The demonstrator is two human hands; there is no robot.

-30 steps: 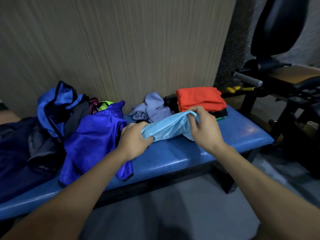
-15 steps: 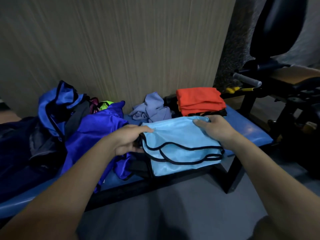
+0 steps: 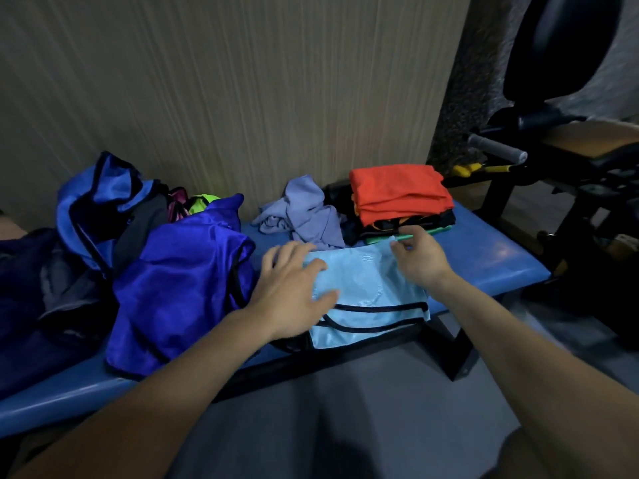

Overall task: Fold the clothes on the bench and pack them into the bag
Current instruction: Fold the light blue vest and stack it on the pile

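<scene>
Head view, left to right. Far left: dark navy clothes [image 3: 27, 305] heaped on the blue padded table [image 3: 491, 257], next to an open blue bag [image 3: 93, 209] with dark and neon items showing in its mouth. A shiny royal-blue garment [image 3: 179, 285] slumps in front of the bag, unfolded. The left hand [image 3: 294, 292] lies flat with fingers spread, pressing the left part of the light-blue garment [image 3: 366, 292], which is laid on the table near its front edge with the black-trimmed hem hanging slightly over. The right hand [image 3: 418, 257] is at the garment's far right corner with fingers curled; it probably pinches the corner, but blur makes the contact hard to confirm. Behind it sit a crumpled lavender garment [image 3: 307, 216] and a folded stack topped by an orange shirt [image 3: 397, 191]. Gym equipment [image 3: 570, 140] stands at far right.

Handling judgement: the light-blue piece looks like thin mesh sports fabric, so very light, limp and somewhat slick on the vinyl pad. It won't hold a crease unaided; best to keep one palm pinning it flat while the other takes a corner or the trimmed hem, where the binding gives firmer purchase. The overhanging edge could slide off if released.
</scene>
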